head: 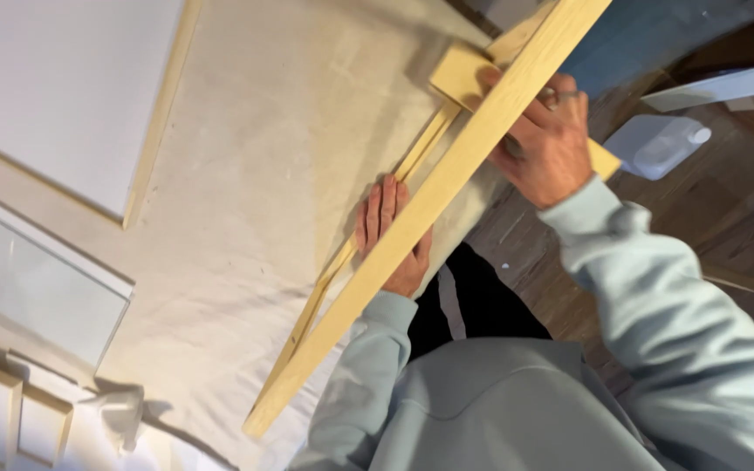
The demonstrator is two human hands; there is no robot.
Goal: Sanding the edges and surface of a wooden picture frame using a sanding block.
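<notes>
1. Far left: white canvas [63, 87] with a wooden edge, lying flat on the cloth-covered table [246, 192]; below it a glass pane [37, 288], well apart from the work.
2. Long wooden bar [447, 183] held above the table, running diagonally from lower left to upper right, near end low at the left, far end out of frame at the top.
3. Beneath it, a thinner strip [416, 157] lying on the cloth along almost the same line.
4. Left hand [390, 235] under the bar at mid-length, fingers stretched flat on the cloth, released, partly hidden by the bar; thumb seemingly against the underside.
5. Right hand [551, 144] clenched around the bar's upper part, beside a short wooden block [464, 74].
6. Best kept level and parallel to the strip, lowered slowly, flat palm steadying, edges lined up before pressing down.
7. Right edge: white plastic bottle [661, 144] on the floor, clear of the bar.
</notes>
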